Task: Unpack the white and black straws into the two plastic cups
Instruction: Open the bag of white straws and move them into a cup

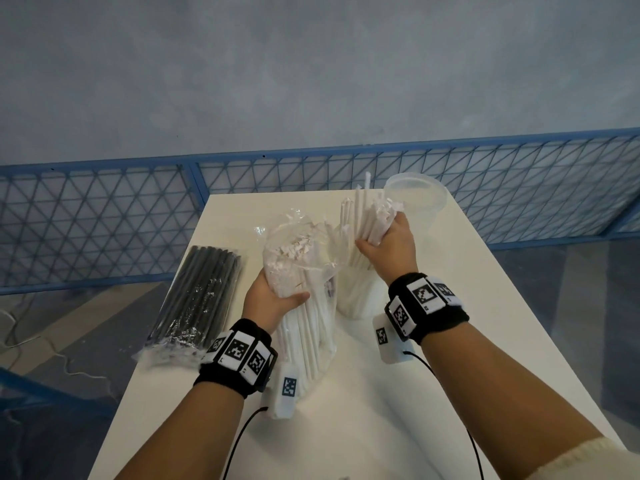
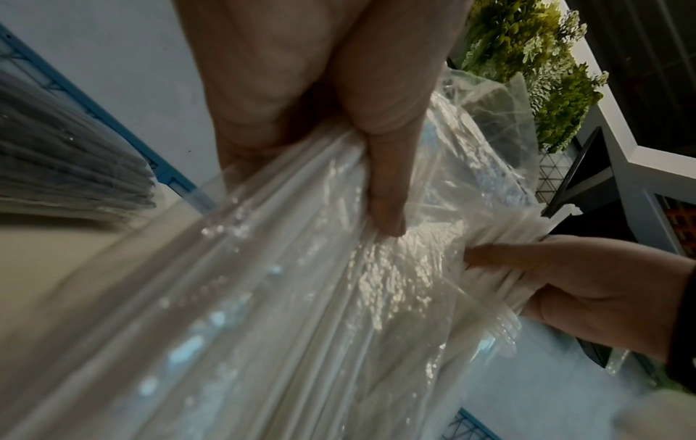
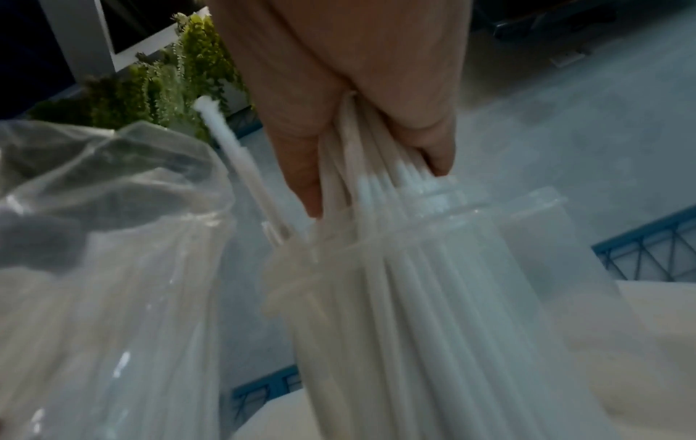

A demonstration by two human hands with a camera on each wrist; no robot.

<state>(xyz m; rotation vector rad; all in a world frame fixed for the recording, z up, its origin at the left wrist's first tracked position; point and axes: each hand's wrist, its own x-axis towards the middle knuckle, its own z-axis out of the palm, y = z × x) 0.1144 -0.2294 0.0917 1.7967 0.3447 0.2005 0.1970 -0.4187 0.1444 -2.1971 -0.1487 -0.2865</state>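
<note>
You are standing at a plain white table [image 1: 450,341] in what looks like a fenced-off work bay in an industrial or lab-type hall: blue wire-mesh barrier panels [image 1: 104,209] run behind it, the floor [image 1: 311,71] beyond is bare grey concrete, and loose cables [image 1: 52,362] trail on the ground. Your wrist views also catch a bank of green foliage [image 2: 535,68] against a white-framed partition [image 2: 647,148].

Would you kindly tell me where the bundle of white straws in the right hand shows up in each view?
Head: the bundle is right of centre, gripped by the right hand over a cup.
Left wrist: at the right edge, the bundle in that hand.
Right wrist: centre, the bundle runs down into the cup.
Shared landmark: the clear bag beside it.
</note>
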